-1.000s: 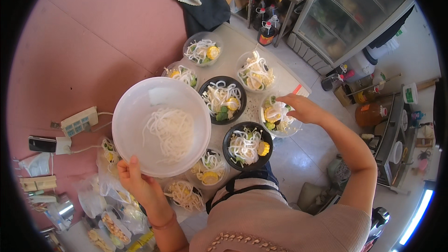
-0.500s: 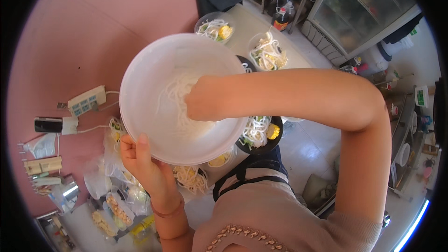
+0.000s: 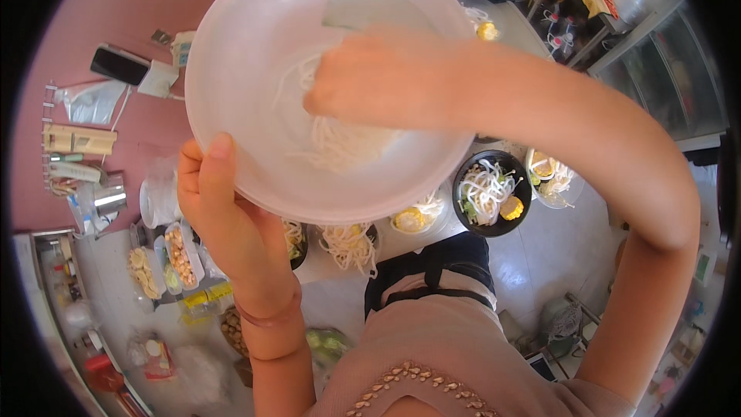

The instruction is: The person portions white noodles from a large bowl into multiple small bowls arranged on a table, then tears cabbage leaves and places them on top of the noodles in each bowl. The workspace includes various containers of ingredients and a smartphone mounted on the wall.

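A large translucent white plastic basin (image 3: 231, 69) is held up and tilted in front of me. My left hand (image 3: 228, 193) grips its lower left rim, thumb on the inner side and fingers beneath. Inside lie wet white noodles (image 3: 343, 147) at the bottom. My right hand (image 3: 359, 81) reaches into the basin from the right, its fingers curled down on the noodles; it is blurred, and the fingertips are partly hidden. Below the basin stands a black bowl (image 3: 528, 189) with thick white noodles, greens and a corn piece (image 3: 511, 208).
More filled bowls line the narrow counter, including a clear bowl (image 3: 567, 194) on the right. At the left are a phone (image 3: 120, 64) against the pink wall and a tray of small tan pieces (image 3: 179, 253). A glass-door fridge (image 3: 656, 77) stands far right.
The basin, with both hands on it or in it, appears higher and larger in view. The view has shifted, showing more bowls below. My right hand still works among the noodles.
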`<state>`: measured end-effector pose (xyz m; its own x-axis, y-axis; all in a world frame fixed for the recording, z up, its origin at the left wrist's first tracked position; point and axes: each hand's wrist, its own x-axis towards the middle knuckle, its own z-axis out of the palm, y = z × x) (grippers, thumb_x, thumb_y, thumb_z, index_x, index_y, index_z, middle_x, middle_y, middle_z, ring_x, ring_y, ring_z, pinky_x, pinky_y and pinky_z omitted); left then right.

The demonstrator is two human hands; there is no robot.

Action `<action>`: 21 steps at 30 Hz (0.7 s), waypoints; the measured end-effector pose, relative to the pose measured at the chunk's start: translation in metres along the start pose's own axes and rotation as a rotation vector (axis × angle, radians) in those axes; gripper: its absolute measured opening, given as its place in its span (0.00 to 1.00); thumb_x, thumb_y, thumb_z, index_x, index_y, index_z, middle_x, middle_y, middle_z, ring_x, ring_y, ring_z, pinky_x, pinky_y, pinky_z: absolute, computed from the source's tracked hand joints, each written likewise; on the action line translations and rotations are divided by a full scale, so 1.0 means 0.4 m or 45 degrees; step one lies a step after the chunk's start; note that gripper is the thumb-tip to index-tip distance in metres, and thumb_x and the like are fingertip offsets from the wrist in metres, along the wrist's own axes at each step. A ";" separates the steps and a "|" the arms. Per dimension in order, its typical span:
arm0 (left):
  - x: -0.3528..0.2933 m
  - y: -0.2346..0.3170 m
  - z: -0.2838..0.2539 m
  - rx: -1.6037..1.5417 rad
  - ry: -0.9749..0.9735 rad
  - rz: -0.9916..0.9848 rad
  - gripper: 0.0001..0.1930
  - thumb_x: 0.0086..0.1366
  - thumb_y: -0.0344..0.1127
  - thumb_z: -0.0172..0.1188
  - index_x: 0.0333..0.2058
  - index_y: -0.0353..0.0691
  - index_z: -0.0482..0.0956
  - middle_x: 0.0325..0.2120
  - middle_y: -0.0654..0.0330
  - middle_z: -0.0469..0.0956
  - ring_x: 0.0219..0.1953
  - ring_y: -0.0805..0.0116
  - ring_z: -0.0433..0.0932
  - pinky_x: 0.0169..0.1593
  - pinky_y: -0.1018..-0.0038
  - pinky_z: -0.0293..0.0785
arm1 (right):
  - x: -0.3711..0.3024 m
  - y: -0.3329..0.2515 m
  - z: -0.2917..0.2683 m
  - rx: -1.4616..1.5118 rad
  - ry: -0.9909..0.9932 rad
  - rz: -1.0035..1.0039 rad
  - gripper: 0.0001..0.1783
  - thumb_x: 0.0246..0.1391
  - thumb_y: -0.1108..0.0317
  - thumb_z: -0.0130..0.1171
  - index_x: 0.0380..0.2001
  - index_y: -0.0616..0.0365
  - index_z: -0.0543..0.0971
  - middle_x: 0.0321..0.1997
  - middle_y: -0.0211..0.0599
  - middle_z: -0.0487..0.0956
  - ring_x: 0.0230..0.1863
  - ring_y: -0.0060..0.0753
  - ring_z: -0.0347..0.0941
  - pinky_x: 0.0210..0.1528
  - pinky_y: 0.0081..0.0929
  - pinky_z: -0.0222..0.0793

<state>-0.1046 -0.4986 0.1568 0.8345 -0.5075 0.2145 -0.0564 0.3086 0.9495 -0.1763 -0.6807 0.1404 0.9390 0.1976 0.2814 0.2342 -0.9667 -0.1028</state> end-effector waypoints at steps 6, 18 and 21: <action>0.016 0.003 -0.121 -0.095 0.134 -0.109 0.06 0.65 0.33 0.58 0.31 0.41 0.70 0.28 0.65 0.77 0.29 0.81 0.74 0.35 0.83 0.71 | 0.059 -0.026 -0.066 0.658 0.329 0.109 0.12 0.60 0.70 0.51 0.43 0.60 0.80 0.35 0.43 0.81 0.35 0.36 0.81 0.36 0.28 0.78; -0.023 -0.020 -0.335 -0.087 0.469 -0.058 0.07 0.65 0.33 0.60 0.29 0.44 0.70 0.24 0.67 0.75 0.15 0.86 0.61 0.18 0.87 0.53 | -0.126 -0.120 -0.107 1.325 0.751 0.589 0.17 0.68 0.64 0.44 0.52 0.64 0.73 0.42 0.46 0.81 0.39 0.32 0.81 0.33 0.19 0.77; -0.051 -0.001 -0.409 -0.086 0.549 -0.054 0.07 0.65 0.34 0.59 0.30 0.45 0.70 0.24 0.68 0.75 0.16 0.86 0.61 0.19 0.87 0.54 | -0.178 -0.150 -0.041 1.395 0.742 0.783 0.16 0.66 0.61 0.51 0.47 0.62 0.76 0.38 0.42 0.83 0.38 0.30 0.81 0.33 0.21 0.79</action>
<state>-0.0319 -0.3567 0.1148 0.9886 -0.1430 0.0472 0.0066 0.3540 0.9352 -0.2612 -0.6394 0.1422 0.7863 -0.5675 0.2443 0.1565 -0.1996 -0.9673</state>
